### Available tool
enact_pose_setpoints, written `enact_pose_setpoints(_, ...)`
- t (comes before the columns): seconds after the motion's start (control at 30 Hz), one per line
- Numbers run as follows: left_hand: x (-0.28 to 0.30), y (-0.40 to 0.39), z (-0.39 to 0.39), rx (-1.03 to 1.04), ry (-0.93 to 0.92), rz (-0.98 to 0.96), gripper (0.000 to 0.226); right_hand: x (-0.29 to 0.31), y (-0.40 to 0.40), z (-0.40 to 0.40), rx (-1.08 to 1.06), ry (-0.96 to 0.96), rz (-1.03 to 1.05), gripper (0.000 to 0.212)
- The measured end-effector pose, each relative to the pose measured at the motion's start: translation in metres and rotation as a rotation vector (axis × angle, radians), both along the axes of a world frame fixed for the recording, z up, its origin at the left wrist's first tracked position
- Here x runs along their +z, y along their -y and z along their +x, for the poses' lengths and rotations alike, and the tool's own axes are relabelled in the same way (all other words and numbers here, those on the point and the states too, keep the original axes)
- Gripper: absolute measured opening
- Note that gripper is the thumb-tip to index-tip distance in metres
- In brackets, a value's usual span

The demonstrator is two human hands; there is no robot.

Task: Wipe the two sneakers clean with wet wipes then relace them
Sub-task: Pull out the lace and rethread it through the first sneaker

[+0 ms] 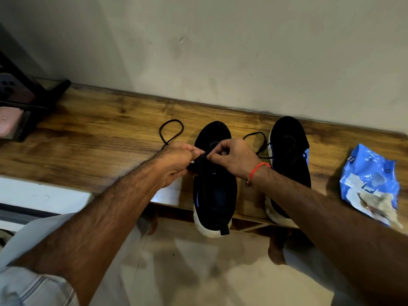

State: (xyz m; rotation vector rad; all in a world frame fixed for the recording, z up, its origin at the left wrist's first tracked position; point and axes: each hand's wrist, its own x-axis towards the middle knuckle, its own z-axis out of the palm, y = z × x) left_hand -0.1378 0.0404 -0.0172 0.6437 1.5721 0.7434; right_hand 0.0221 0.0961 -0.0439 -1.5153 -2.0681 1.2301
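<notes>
**Lace held over the left sneaker on the wooden shelf**

Two black sneakers with white soles are seen on a wooden shelf (95, 133), toes toward the wall, heels overhanging the near edge. The left sneaker (215, 191) serves as the landmark here. Directly above its lace area both hands are held close together. The left hand (176, 166) is curled, with thumb and fingertips pinched on a black lace (199, 159); the right hand (234, 159) is likewise curled, its finger and thumb pinching the same lace just beside the left hand's grip. The exact eyelet being worked is hidden beneath the hands, and whether the lace is threaded cannot be told. A loop of black lace (171, 131) lies on the shelf to the left of the left sneaker, its near end lost behind the left hand. A red thread bracelet (258, 170) is worn on the right wrist.

The right sneaker (289, 155) stands to the right of the left sneaker, partly covered by the right forearm; a lace trails from it, but its lacing is too dark to make out. Farther right, a blue wipes packet (368, 175) lies crumpled, with a soiled wipe (384, 206) on its near end. Far to the left, a black rack (28, 100) is cut off by the frame edge, its contents blurred.
</notes>
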Motion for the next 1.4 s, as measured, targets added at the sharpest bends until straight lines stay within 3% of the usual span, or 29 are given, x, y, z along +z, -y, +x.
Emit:
enact_pose_setpoints(0.23,0.002,-0.003,0.0,-0.125,-0.233,0.016,0.016,0.003,-0.005,0.005,0.016,0.051,0.046,0.007)
enact_pose_setpoints(0.57,-0.003,0.0,0.001,-0.029,-0.121,-0.059,0.033,0.004,-0.005,0.012,-0.045,0.087,0.087,0.008)
enact_pose_setpoints(0.83,-0.012,-0.001,-0.001,0.013,-0.074,-0.092,0.038,0.0,-0.005,0.01,-0.159,-0.109,-0.115,0.007)
enact_pose_setpoints(1.13,-0.015,-0.002,0.0,-0.007,-0.094,-0.102,0.033,0.003,-0.005,0.006,-0.074,-0.013,-0.018,0.008)
enact_pose_setpoints(1.4,-0.016,-0.003,0.0,-0.018,-0.083,-0.087,0.033,-0.003,-0.003,0.006,-0.085,-0.053,-0.032,0.01)
